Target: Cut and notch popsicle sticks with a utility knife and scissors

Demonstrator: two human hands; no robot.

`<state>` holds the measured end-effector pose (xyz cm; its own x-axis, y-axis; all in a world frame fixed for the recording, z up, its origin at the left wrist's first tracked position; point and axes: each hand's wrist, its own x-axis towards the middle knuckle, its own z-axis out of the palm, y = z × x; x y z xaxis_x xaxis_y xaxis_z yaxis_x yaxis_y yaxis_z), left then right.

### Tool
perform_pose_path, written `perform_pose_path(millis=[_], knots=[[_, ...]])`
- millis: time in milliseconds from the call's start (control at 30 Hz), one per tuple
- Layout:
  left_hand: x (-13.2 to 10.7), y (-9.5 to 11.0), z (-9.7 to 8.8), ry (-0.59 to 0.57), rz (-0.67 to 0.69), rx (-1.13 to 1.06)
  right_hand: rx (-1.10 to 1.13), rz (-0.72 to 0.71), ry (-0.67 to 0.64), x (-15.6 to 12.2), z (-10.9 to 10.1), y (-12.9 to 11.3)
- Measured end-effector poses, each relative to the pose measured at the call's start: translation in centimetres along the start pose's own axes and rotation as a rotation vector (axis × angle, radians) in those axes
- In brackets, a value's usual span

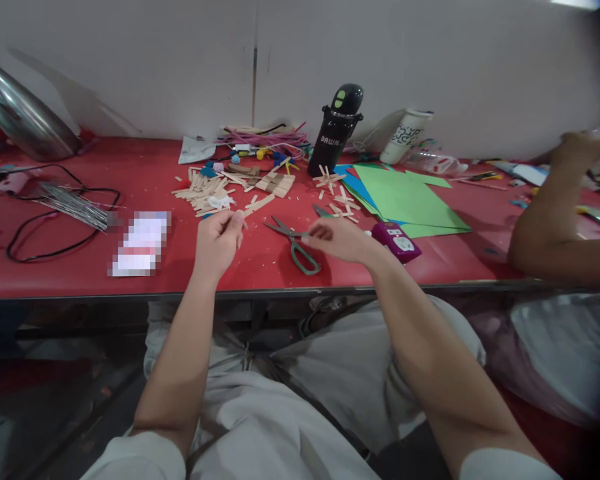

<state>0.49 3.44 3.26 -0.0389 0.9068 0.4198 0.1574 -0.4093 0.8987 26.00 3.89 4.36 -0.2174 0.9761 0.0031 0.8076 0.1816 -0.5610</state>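
Above a red table [250, 275], left hand [219, 243] and right hand [343, 240] stand apart.
Left fingers pinch a wooden stick [261, 205] near the stick pile [203, 190]; right fingers curl loosely by open-bladed scissors [291, 233], whether gripping them I cannot tell.

The sticks [203, 193] look matt wood, the scissors [294, 235] metal-bladed, the jug [30, 113] glossy metal.

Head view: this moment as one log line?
left hand: pinching wooden stick; right hand: at open scissors, grip unclear; table: red
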Motion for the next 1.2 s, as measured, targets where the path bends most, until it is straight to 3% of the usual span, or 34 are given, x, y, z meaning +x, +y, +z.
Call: perform_pose_path(millis=[100, 233, 500, 700, 833, 1000, 1200], knots=[[0.1, -0.7, 0.0, 0.015, -0.016, -0.048, -0.205, 0.073, -0.025, 0.0, 0.5, 0.3], [-0.2, -0.9, 0.6, -0.012, -0.033, -0.114, -0.282, 0.125, 0.006, -0.3, 0.5, 0.1], [-0.3, -0.6, 0.7, -0.005, -0.022, -0.163, -0.131, 0.212, -0.094, -1.0, -0.2, 0.1], [-0.5, -0.8, 1.3, 0.020, -0.058, -0.270, 0.312, 0.081, -0.152, -1.1, 0.1, -0.1], [-0.6, -0.9, 1.5, 0.044, -0.065, -0.378, 0.495, 0.029, -0.118, -0.6, 1.2, -0.8], [-0.5, -0.9, 1.2, 0.099, -0.048, -0.449, 0.531, 0.027, 0.021, 0.0, 2.7, -1.3], [-0.4, -0.9, 1.1, 0.116, -0.046, -0.435, 0.476, -0.117, -0.024, -0.7, 3.2, -2.0]])
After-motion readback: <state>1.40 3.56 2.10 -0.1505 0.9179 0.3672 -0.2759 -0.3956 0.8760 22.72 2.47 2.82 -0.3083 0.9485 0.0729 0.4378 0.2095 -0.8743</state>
